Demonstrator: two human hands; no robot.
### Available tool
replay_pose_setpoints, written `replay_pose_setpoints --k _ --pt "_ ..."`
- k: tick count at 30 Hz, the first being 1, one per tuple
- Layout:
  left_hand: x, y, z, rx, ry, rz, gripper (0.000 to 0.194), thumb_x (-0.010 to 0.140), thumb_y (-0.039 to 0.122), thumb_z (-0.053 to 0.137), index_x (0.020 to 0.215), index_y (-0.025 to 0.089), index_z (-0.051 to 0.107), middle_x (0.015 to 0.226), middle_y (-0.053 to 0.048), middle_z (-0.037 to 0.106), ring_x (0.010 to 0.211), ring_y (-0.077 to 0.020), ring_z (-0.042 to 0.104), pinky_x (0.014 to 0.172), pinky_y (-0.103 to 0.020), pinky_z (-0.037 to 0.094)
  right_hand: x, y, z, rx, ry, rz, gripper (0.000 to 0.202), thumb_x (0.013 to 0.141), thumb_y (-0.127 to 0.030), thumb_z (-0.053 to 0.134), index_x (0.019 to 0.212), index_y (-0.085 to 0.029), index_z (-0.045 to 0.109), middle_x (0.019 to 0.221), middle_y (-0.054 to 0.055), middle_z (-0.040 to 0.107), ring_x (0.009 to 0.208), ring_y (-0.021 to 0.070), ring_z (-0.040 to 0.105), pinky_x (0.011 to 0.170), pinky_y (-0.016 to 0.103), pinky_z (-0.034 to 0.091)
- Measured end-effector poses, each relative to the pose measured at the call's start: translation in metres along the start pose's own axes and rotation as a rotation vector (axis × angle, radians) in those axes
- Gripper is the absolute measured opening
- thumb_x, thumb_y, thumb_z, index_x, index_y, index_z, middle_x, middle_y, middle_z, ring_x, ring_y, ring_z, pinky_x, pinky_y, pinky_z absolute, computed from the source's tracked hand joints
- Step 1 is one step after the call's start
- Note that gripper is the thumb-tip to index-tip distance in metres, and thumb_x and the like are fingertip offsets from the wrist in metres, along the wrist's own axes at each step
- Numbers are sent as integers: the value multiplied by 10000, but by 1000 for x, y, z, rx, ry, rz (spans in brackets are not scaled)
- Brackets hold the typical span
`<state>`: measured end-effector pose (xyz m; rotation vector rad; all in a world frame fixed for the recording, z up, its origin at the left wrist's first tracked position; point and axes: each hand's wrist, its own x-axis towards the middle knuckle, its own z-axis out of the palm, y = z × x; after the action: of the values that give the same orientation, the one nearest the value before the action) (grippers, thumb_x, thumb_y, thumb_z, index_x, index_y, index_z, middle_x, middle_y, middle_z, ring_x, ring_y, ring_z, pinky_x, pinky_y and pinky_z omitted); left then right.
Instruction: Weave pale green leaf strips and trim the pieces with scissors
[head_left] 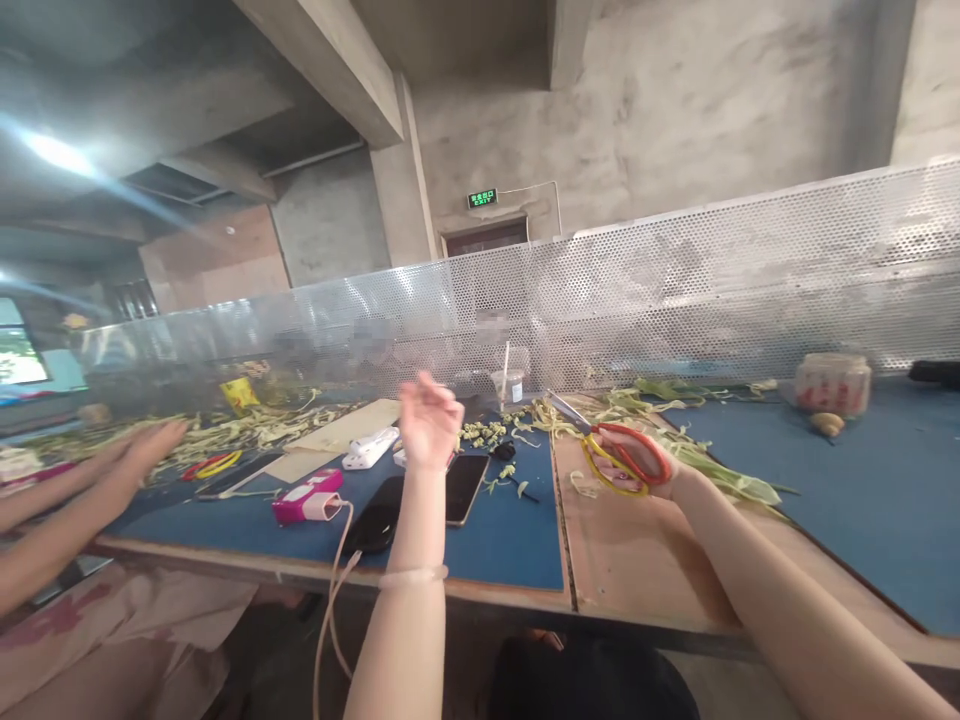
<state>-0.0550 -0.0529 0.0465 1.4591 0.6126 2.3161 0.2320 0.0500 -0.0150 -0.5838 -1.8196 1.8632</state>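
My left hand [431,425] is raised above the table with the palm turned up, fingers loosely bent and apart, holding nothing visible. Below and behind it lie two dark phones [467,490]. In my right hand [661,472] are scissors [581,418] with one orange-red and one yellow handle, the fingers through the loops. Their blades point up and left, over pale green leafy strips [660,405] strewn on the wooden board [637,560]. Small yellowish-green cut pieces [486,436] lie in a pile between my hands.
Another person's hands [154,447] reach in at left, near yellow-and-red-handled scissors [214,465]. A magenta box [307,495], a white power strip [370,447], a pink cable [335,570] and a clear jar [832,385] lie about. A perforated metal screen [637,290] runs behind.
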Motion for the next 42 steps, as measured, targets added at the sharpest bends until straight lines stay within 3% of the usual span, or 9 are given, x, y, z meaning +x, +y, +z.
replay_pose_setpoints --k 2,4,7,10,22,26,30,36,42 --pt "-3 -25 6 282 -238 -370 341 746 470 511 979 253 633 1007 -52 635 857 -169 579 639 -256 414 1 1 0 -24 -12 35 377 715 -564 467 698 -193 401 550 -51 321 422 43 198 364 203 155" --pt "-9 -52 11 605 -343 -515 275 703 362 593 884 166 660 869 -89 663 775 -178 592 657 -274 419 1 1 0 -20 -28 42 375 691 -551 511 684 -193 399 548 -50 329 425 44 207 365 204 145" --pt "-17 -81 13 966 -393 -376 188 646 276 646 786 152 671 833 -98 663 801 -194 586 742 -293 406 1 2 0 17 -35 43 375 670 -550 535 712 -195 421 570 -45 354 434 44 225 365 197 150" --pt "-22 -93 9 1119 -478 -330 227 608 289 677 800 168 672 886 -97 658 853 -214 577 770 -302 390 1 3 0 30 -28 45 377 678 -554 526 730 -193 429 590 -39 363 437 40 233 361 189 155" --pt "-14 -103 -10 1177 -536 -394 202 634 126 620 827 162 665 837 -86 644 774 -189 575 735 -294 406 6 5 -6 67 -43 83 375 707 -559 485 720 -187 433 590 -49 321 449 44 177 359 185 129" --pt "-17 -95 -6 1234 -530 -317 177 661 299 624 782 181 679 896 -88 623 861 -213 542 802 -322 377 7 8 -9 139 -69 67 369 730 -553 471 736 -184 444 585 -49 315 445 40 192 352 174 138" --pt "-21 -84 0 1437 -688 -302 285 560 477 667 621 201 696 916 -76 628 978 -256 489 845 -328 343 11 13 -14 218 -96 65 349 741 -523 494 728 -177 447 580 -48 324 431 31 200 334 169 135" --pt "-21 -80 3 1504 -734 -377 181 533 380 692 646 240 712 974 -65 643 1002 -285 471 856 -383 317 18 18 -20 322 -145 88 340 749 -505 500 726 -170 450 573 -46 336 412 23 221 312 156 117" --pt "-18 -79 1 1409 -690 -426 78 559 282 664 525 214 681 716 -59 677 906 -267 531 868 -404 308 15 15 -18 346 -112 82 335 748 -505 508 698 -183 428 554 -49 336 410 29 223 315 156 110"
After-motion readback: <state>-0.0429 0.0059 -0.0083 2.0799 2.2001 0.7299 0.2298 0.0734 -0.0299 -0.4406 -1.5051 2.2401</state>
